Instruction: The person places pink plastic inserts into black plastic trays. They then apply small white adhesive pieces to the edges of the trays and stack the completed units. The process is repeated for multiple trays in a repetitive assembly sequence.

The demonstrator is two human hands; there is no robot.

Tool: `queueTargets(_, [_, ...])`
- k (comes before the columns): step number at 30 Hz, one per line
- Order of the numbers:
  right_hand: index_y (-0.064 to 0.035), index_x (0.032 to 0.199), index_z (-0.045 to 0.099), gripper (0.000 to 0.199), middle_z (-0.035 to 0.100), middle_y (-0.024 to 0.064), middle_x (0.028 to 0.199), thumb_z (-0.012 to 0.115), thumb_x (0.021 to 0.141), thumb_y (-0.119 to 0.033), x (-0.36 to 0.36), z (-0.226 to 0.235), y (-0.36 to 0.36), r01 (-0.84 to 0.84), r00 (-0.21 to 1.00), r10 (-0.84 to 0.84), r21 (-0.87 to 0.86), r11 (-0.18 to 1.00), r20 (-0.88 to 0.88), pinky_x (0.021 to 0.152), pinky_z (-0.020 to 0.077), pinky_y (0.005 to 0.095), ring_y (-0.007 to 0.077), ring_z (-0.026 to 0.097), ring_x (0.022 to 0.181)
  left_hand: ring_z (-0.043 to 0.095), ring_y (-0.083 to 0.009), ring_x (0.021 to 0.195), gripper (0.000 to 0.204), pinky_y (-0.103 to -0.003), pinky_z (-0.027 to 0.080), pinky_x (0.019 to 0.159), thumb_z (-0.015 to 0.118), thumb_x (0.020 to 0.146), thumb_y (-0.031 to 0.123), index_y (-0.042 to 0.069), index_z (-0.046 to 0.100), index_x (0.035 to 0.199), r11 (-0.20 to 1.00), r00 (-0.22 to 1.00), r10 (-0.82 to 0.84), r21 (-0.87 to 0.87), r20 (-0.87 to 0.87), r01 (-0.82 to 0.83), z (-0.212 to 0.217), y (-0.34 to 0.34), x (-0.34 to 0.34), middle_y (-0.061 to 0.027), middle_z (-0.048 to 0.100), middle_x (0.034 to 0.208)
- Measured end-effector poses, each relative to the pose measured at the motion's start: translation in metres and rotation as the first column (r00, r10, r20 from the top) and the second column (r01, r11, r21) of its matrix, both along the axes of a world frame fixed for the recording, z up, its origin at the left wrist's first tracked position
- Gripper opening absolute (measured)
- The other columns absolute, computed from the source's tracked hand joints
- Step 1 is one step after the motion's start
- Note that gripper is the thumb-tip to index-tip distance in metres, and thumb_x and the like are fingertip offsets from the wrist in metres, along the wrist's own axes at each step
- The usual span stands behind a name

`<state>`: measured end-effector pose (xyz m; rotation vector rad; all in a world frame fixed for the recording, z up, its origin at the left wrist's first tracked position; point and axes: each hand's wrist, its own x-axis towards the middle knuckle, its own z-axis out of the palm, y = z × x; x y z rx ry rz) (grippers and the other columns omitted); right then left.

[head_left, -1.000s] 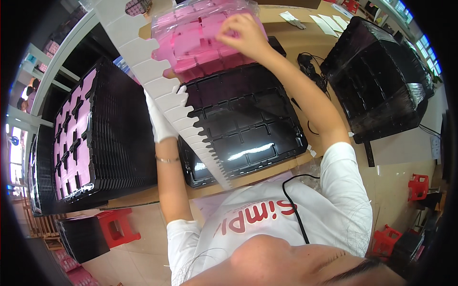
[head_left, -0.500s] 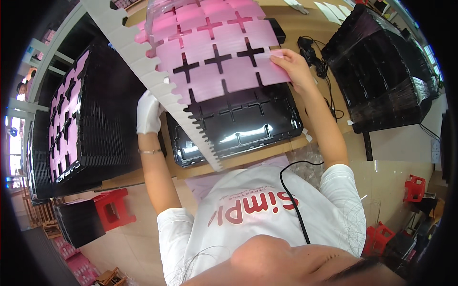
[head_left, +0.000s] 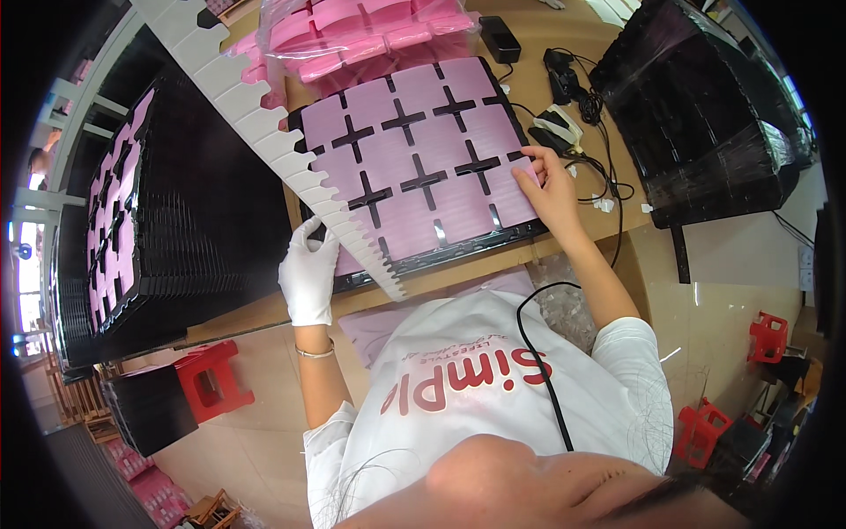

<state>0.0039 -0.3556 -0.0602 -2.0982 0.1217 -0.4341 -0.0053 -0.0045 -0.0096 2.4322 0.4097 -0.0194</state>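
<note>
A thin pink foam sheet (head_left: pixel 414 145) with cross-shaped cutouts lies over a black plastic tray (head_left: pixel 493 240), whose rim shows around it. My bare right hand (head_left: pixel 553 196) pinches the sheet's near right edge between thumb and fingers. At the near left corner is my white-gloved left hand (head_left: pixel 310 273), its thumb and fingers closed in a pinch by the tray's rim; what they hold, if anything, cannot be made out. A long white strip with a toothed edge (head_left: pixel 295 167) crosses the view in front, hiding part of the sheet's left side.
Behind the tray lies a pile of pink foam in clear plastic (head_left: pixel 370 40). A black power adapter (head_left: pixel 500 40) and tangled cables (head_left: pixel 589 106) are to the right. Tall stacks of black trays stand at left (head_left: pixel 198 203) and right (head_left: pixel 705 123). Red stools (head_left: pixel 214 379) stand on the floor.
The pink sheet has come down and toward me, now flat over the tray. My right hand moved nearer with its edge. My left hand shifted nearer and slightly right.
</note>
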Motion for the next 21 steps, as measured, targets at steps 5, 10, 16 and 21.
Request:
queueTargets(5, [-0.0028,0.108,0.060,0.036,0.054,0.0018,0.064,0.074,0.076,-0.011,0.001,0.005,0.006,-0.017,1.000,0.017,-0.054,0.998,0.001,0.054,0.0403,0.0266,0.0122,0.048,0.054,0.062,-0.0142,0.065,0.050,-0.030,0.050,0.068,0.070,0.083,0.040,0.010,0.062,0.122,0.999,1.000,0.021,0.028,0.014,-0.022,0.002,0.001,0.003,-0.0010,0.064,0.068])
queueTargets(10, [-0.0042,0.108,0.060,0.037,0.055,0.0026,0.065,0.074,0.075,-0.014,-0.003,0.012,0.004,-0.052,0.998,0.047,-0.152,0.987,-0.035,0.056,0.0423,0.0313,0.0171,0.051,0.056,0.064,-0.0201,0.071,0.055,-0.034,0.050,0.070,0.071,0.082,0.041,0.009,0.060,0.126,0.979,0.998,-0.016,0.204,-0.062,0.029,0.019,-0.004,-0.001,-0.0040,0.065,0.079])
queueTargets(16, [-0.0017,0.101,0.061,0.032,0.060,0.0083,0.070,0.071,0.079,-0.022,0.005,0.038,-0.006,0.121,0.990,-0.050,-0.608,0.784,0.133,0.064,0.0478,0.0416,0.0286,0.061,0.066,0.062,-0.0296,0.091,0.047,-0.043,0.051,0.078,0.066,0.086,0.035,0.008,0.057,0.124,0.782,0.884,-0.231,0.618,0.407,-0.080,0.008,0.006,0.017,-0.0138,0.061,0.110])
queueTargets(21, [-0.0023,0.098,0.062,0.024,0.065,0.0154,0.087,0.059,0.089,-0.024,0.088,0.046,-0.020,0.167,0.975,0.013,-0.767,0.619,0.222,0.070,0.0500,0.0429,0.0328,0.064,0.078,0.059,-0.0328,0.104,0.037,-0.044,0.048,0.089,0.056,0.092,0.032,0.006,0.060,0.117,0.931,0.948,-0.237,0.328,0.212,0.160,0.019,-0.002,0.086,-0.0174,0.061,0.114])
